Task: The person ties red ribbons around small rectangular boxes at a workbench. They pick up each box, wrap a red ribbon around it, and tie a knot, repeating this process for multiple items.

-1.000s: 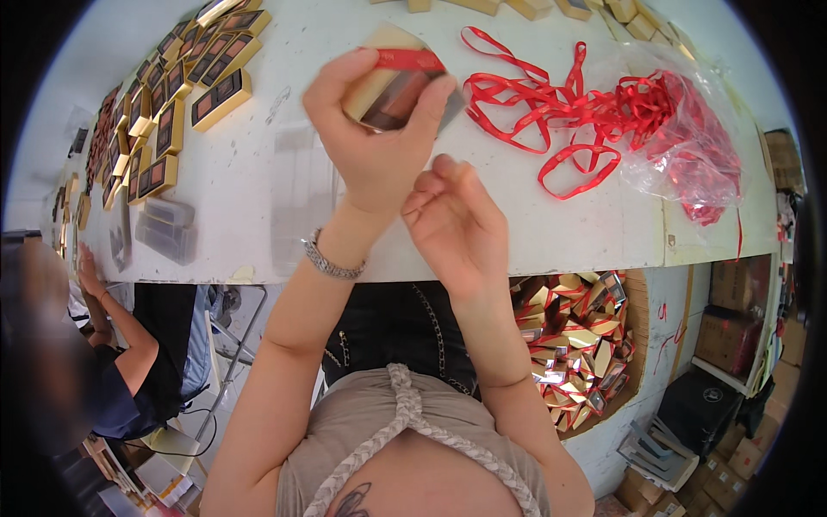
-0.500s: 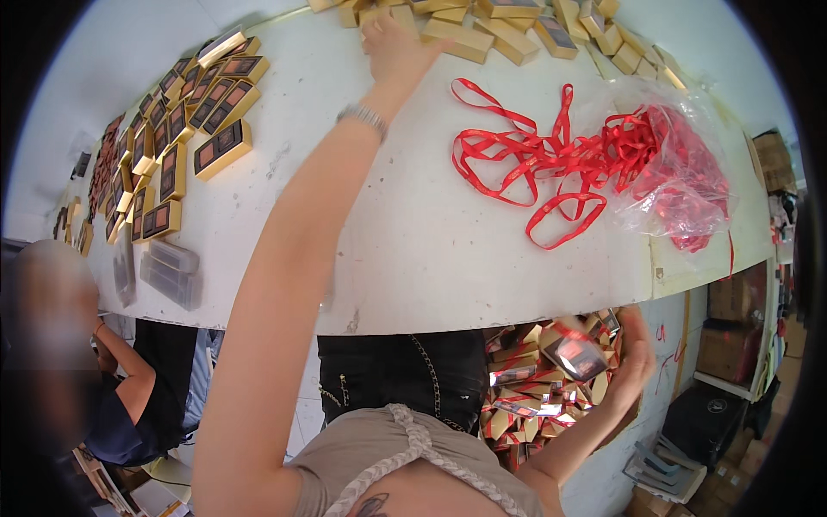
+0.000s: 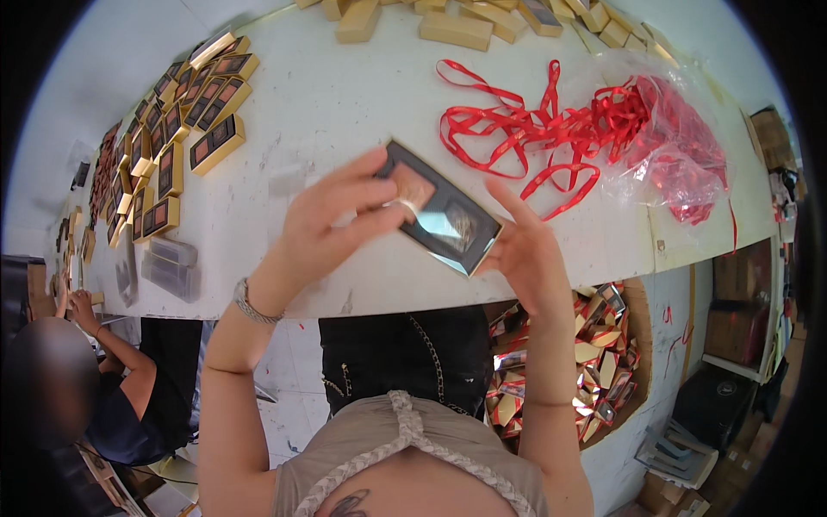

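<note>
Both of my hands hold a flat dark box with a shiny clear window over the near edge of the white table. My left hand grips its left end, thumb and fingers around it. The fingers of my right hand rest against its right end. A tangle of red ribbons lies just beyond, partly spilling from a clear plastic bag.
Gold boxes with dark windows lie in rows at the left of the table; plain gold boxes line the far edge. A carton of shiny gold and red pieces sits under the table on my right. A seated person works at lower left.
My left hand came back from the far edge of the table and my right hand rose from the carton below; both now hold a windowed box in front of me.
</note>
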Available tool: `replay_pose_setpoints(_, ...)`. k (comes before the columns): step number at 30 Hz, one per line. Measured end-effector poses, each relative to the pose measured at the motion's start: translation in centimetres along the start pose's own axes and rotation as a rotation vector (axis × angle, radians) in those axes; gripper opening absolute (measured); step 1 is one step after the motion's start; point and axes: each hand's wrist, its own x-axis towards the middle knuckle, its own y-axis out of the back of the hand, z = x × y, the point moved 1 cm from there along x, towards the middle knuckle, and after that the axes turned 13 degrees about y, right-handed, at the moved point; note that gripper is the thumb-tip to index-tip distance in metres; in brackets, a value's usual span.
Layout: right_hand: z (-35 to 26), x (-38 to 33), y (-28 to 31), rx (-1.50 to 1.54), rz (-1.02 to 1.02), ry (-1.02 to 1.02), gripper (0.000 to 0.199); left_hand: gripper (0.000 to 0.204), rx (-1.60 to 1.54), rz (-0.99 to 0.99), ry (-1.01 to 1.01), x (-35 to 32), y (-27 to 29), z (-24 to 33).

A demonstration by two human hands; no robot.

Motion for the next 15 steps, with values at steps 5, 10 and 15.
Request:
replay_pose_setpoints(5,1.4,0.2,-2.9,-0.257,0.000,0.046,0.048,0.043,-0.039,0.008,0.125,-3.0,0.9,1.0)
replay_pose_setpoints(10,2.4,-0.9,-3.9,-0.299,0.154,0.175,0.040,0.064,-0.793,0.211,0.847,-3.5,0.0,3.0)
replay_pose_setpoints(15,4.9,-2.1,-6.3,-0.491,0.117,0.308,0.038,0.050,-1.228,0.054,1.203,-3.3,0.1,3.9)
